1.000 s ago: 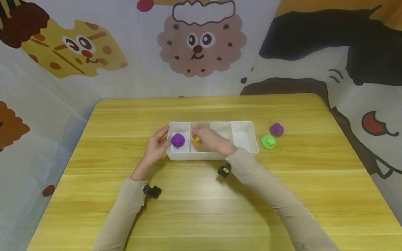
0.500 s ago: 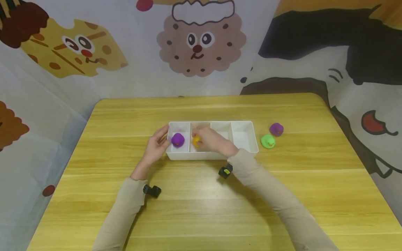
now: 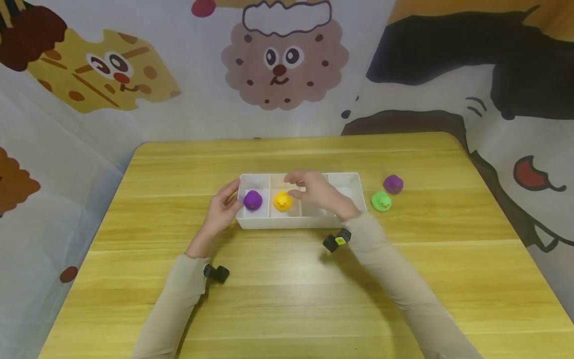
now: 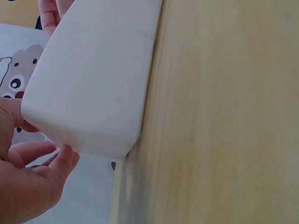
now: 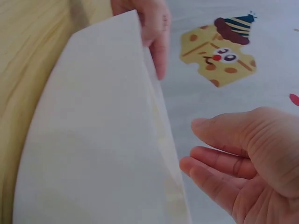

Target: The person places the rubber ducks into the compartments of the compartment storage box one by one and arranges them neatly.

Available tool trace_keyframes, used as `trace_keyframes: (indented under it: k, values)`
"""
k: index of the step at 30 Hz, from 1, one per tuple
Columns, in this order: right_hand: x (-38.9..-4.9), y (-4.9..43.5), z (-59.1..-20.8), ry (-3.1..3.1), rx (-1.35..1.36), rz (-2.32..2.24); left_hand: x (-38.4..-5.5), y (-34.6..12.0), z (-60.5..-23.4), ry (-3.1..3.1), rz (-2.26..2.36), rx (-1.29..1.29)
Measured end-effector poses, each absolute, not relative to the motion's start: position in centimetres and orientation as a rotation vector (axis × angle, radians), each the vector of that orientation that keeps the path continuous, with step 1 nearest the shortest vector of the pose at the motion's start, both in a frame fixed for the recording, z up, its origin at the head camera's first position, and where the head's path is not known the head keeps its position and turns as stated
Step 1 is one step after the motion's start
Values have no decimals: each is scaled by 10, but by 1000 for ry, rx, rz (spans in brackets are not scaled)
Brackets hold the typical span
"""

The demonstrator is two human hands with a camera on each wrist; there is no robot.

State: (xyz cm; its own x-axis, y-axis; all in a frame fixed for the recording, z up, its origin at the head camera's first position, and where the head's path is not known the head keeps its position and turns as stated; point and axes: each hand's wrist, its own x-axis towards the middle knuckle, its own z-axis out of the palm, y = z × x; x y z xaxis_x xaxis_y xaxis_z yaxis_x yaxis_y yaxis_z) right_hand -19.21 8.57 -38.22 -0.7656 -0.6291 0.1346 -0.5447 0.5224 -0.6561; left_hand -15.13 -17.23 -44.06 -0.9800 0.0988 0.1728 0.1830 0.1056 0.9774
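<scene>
A long white divided box (image 3: pixel 291 223) stands on the table. My left hand (image 3: pixel 220 208) holds its left end, thumb at the rim and fingers against the outside of the end wall (image 4: pixel 93 148) in the left wrist view. A purple rubber duck (image 3: pixel 253 200) sits in the leftmost compartment, and a yellow rubber duck (image 3: pixel 283 201) in the compartment beside it. Over the box, just right of the yellow duck, my right hand (image 3: pixel 319 192) has thumb and fingers spread apart with nothing between them; the right wrist view shows the same hand (image 5: pixel 252 163) above the rim.
Right of the box, a green rubber duck (image 3: pixel 381 201) and another purple duck (image 3: pixel 393 184) sit on the wooden table (image 3: pixel 287 299). A sheet printed with cartoon food (image 3: pixel 202 99) hangs behind the table's back edge.
My right hand has let go of the yellow duck and moved up and to the right, leaving the duck in the second compartment. The left hand has stayed at the box's end.
</scene>
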Motion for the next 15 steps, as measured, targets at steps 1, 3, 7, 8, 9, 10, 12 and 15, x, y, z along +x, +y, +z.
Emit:
trace_keyframes:
  k: [1, 3, 7, 8, 9, 10, 12, 15]
  values:
    - [-192, 88, -381, 2629, -1017, -1094, -151, -172, -441, -2289, -2039, -292]
    - [-192, 92, -380, 2617, -1010, -1142, -151, -172, -441, -2289, -2039, -290]
    - [-190, 99, -378, 2603, -994, -1220, -151, -172, -442, -2278, -2041, -294]
    - [-190, 100, -377, 2607, -985, -1226, -151, -172, -442, -2275, -2042, -295]
    - [-190, 102, -377, 2607, -980, -1236, -151, -171, -442, -2272, -2042, -295]
    - [-190, 103, -377, 2607, -975, -1244, -151, -171, -442, -2267, -2044, -294]
    - [-190, 106, -376, 2620, -963, -1252, -151, -171, -442, -2262, -2046, -291]
    - [-190, 112, -375, 2618, -956, -1294, -152, -171, -442, -2257, -2051, -283]
